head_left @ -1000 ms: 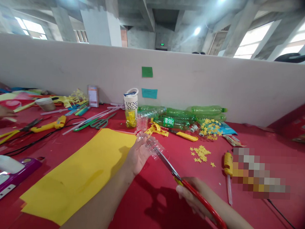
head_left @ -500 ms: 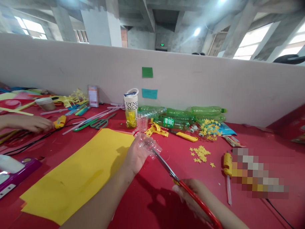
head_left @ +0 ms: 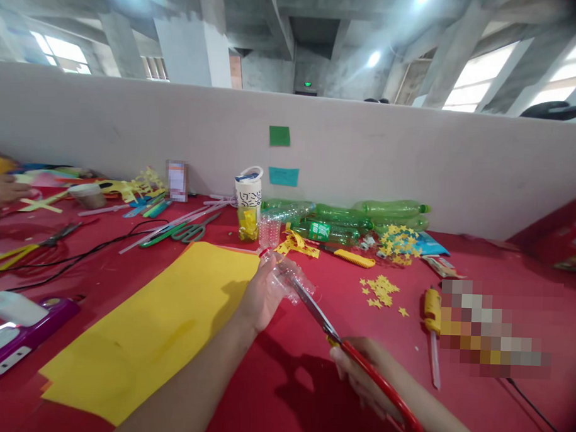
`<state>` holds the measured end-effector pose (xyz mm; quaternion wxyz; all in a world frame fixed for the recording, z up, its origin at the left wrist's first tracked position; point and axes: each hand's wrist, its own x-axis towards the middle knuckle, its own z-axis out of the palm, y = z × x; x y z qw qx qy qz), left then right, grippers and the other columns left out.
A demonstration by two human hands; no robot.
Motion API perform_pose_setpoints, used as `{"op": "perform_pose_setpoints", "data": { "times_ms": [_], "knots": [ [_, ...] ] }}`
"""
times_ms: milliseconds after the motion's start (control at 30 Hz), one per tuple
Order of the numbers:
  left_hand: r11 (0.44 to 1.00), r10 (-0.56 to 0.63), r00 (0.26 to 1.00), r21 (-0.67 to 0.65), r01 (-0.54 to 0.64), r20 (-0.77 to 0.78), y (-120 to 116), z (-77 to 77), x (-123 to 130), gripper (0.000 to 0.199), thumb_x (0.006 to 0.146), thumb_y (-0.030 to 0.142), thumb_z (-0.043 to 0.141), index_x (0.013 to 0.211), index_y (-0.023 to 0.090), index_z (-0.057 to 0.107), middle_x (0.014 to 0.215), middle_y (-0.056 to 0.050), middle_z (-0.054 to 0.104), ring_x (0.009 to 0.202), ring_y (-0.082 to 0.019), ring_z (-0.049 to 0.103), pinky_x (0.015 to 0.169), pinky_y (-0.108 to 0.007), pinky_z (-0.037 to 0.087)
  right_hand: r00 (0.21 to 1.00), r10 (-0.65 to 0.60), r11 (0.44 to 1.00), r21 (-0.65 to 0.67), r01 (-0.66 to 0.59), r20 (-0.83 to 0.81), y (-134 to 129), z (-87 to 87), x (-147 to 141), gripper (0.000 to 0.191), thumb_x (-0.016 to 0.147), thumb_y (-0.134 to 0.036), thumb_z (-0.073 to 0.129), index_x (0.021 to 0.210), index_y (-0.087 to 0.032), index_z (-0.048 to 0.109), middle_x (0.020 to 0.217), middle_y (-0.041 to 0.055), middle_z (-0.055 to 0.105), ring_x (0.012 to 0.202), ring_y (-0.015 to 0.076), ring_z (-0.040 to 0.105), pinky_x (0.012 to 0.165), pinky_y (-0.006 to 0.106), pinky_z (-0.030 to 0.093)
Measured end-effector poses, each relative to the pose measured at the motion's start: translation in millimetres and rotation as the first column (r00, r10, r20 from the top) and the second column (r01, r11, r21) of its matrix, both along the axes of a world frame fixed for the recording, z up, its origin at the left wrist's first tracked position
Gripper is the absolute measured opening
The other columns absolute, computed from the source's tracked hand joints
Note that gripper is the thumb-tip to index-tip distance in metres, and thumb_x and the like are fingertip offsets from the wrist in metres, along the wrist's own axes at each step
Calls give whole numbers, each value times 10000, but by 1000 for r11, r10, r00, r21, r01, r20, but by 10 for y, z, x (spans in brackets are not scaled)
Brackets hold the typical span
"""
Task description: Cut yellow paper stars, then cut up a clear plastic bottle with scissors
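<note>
My left hand [head_left: 261, 294] is closed around the neck end of a cut clear plastic bottle [head_left: 292, 280], whose red cap shows above my fingers. In my right hand [head_left: 365, 370] is a pair of red-handled scissors [head_left: 320, 315]. The blades reach up and left into the bottle piece, against its cut side; whether they are biting into the plastic I cannot tell. Beneath my left forearm lies a stack of yellow sheets [head_left: 156, 325].
Green plastic bottles [head_left: 341, 233] lie along the partition, with a yellow utility knife [head_left: 355, 258] before them. Yellow paper stars [head_left: 380, 290] and a yellow glue gun [head_left: 433, 309] are on the right. A purple power strip [head_left: 52, 318], black cables and another person's hand [head_left: 5, 190] are at left.
The bottle piece has turned slightly in my left hand and shifted right, with the scissors blades moving along it. The other person's hand has lifted away from the cables, taking a yellow glue gun.
</note>
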<state>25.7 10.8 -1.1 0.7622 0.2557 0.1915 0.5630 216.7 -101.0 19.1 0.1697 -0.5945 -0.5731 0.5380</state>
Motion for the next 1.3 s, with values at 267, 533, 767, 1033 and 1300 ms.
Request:
{"op": "perform_pose_setpoints", "data": {
  "times_ms": [267, 533, 767, 1033, 1300],
  "knots": [
    [999, 17, 1000, -28, -17, -5, 25, -24, -29, 195, 821, 361, 616, 911, 193, 572, 843, -45, 654, 862, -214, 636, 782, -362, 486, 999, -27, 999, -39, 28, 33, 24, 5, -20, 549, 762, -728, 511, 623, -201, 448, 393, -94, 360, 276, 57, 369, 280, 155, 261],
    [1000, -9, 997, 7, 10, -70, -79, 32, 70, 254, 805, 392, 644, 952, 213, 540, 889, -37, 646, 844, -201, 636, 817, -378, 484, 1000, 18, 999, 48, -18, -7, 11, -28, -4, 571, 796, -748, 431, 721, -183, 475, 461, -84, 394, 357, 54, 391, 351, 149, 308],
    [1000, 14, 998, -20, -16, -60, -80, 27, 87, 297, 776, 408, 674, 968, 218, 549, 899, -32, 649, 841, -199, 639, 835, -380, 477, 998, -56, 998, -30, 57, 40, -8, 87, -80, 534, 788, -713, 494, 647, -201, 436, 435, -96, 357, 301, 42, 325, 306, 157, 252],
    [1000, -11, 999, 5, 12, -52, -39, 9, 54, 330, 830, 495, 570, 946, 187, 595, 853, -51, 661, 828, -206, 633, 819, -356, 477, 999, -46, 998, -41, 46, 4, 11, -3, -28, 538, 793, -716, 472, 657, -196, 460, 416, -94, 376, 282, 48, 352, 289, 153, 283],
    [995, -49, 990, 75, 59, -130, -120, -22, 144, 330, 815, 507, 584, 899, 189, 596, 861, -54, 648, 809, -215, 621, 787, -359, 471, 993, -93, 996, -24, 91, -72, 18, -191, 9, 540, 818, -713, 427, 707, -188, 485, 420, -96, 372, 301, 50, 359, 294, 140, 301]
  ]
}}
